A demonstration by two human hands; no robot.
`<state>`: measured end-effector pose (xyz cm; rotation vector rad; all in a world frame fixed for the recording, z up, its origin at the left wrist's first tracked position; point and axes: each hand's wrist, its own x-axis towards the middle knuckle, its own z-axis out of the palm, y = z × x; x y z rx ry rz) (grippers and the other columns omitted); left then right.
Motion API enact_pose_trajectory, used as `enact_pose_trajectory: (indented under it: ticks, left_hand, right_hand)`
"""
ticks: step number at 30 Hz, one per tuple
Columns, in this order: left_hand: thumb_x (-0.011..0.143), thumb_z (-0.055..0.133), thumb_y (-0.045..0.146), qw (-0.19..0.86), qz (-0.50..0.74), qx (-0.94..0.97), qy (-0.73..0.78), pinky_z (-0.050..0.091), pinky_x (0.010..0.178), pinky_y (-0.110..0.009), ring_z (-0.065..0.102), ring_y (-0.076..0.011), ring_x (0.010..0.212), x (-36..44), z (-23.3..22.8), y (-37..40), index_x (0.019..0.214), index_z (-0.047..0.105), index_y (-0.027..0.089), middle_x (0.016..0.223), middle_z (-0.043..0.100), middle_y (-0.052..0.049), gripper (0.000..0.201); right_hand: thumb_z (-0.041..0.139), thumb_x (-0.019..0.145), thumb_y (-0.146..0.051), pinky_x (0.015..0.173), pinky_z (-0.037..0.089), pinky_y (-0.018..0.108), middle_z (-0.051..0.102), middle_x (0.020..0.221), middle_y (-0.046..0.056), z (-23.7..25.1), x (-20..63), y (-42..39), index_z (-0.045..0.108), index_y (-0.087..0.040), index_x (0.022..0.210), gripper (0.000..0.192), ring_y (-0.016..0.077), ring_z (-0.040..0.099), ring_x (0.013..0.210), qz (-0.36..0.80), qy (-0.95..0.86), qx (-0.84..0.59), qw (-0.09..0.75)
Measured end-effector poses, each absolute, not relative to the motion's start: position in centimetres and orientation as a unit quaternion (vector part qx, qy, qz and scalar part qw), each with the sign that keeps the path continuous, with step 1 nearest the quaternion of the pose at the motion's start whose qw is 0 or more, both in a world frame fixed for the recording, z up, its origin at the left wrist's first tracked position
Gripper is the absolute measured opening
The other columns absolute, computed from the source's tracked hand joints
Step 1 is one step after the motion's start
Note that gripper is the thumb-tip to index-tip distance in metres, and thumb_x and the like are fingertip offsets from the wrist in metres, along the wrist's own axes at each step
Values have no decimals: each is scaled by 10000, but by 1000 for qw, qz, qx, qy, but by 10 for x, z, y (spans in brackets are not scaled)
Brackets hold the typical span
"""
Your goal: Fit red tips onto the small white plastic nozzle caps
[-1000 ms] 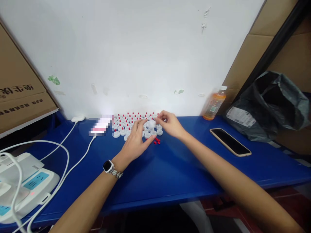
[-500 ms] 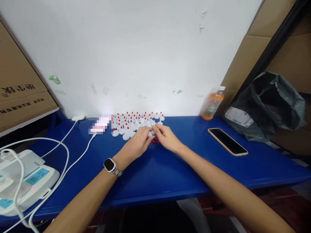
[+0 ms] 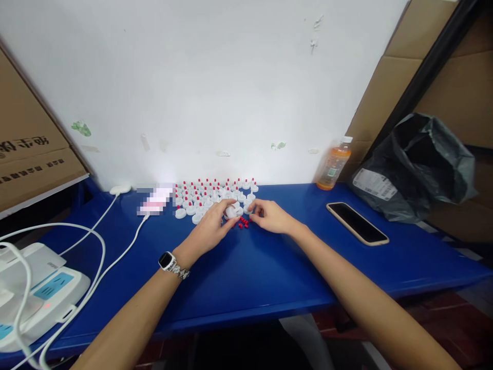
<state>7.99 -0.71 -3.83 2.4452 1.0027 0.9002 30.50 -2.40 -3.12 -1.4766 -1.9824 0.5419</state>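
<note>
1. Cardboard box stands at the desk's left edge; below it, at the near left corner, lies a white power strip with looping white cables.
2. Desk is blue; along its back edge, left of centre, sits a cluster of white caps with red tips.
3. Left hand, a watch on its wrist, pinches one white cap between thumb and fingers at the near side of the cluster.
4. Red pieces lie loose on the desk between the two hands, just in front of the cluster.
5. Right hand holds thumb and forefinger pressed together beside the cap; what they pinch is too small to tell.
6. Phone lies face up toward the right edge, well apart from the hands.
7. Orange bottle stands at the back edge, with a black bag at the far right corner.
</note>
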Motion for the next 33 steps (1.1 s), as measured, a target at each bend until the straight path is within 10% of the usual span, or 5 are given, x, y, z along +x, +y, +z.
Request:
enact_pose_trajectory:
  ticks: [12, 21, 33]
  left_hand:
    - [875, 666, 439, 187, 362, 835, 371, 512, 871, -370, 611, -214, 1042, 87, -42, -12, 1432, 342, 260, 1367, 545, -100, 669]
    - [920, 587, 453, 172, 332, 856, 356, 524, 809, -352, 614, -188, 934, 84, -40, -10, 1146, 569, 242, 1130, 588, -45, 310]
    - [955, 527, 435, 177, 318, 867, 342, 512, 798, -350, 598, -220, 1043, 93, -35, -14, 1080, 611, 233, 1138, 590, -65, 252]
  right_hand:
    - [608, 859, -305, 644, 439, 241, 680, 782, 20, -10, 290, -4, 666, -172, 877, 146, 130, 585, 678, 174, -720, -489, 461]
    - [599, 805, -165, 678, 431, 244, 735, 814, 76, -20, 308, 87, 737, -158, 818, 139, 167, 638, 731, 78, -725, -625, 278]
    - [592, 859, -298, 709, 428, 264, 704, 798, 48, -45, 345, 84, 634, -159, 1168, 342, 165, 610, 714, 87, -640, -679, 349]
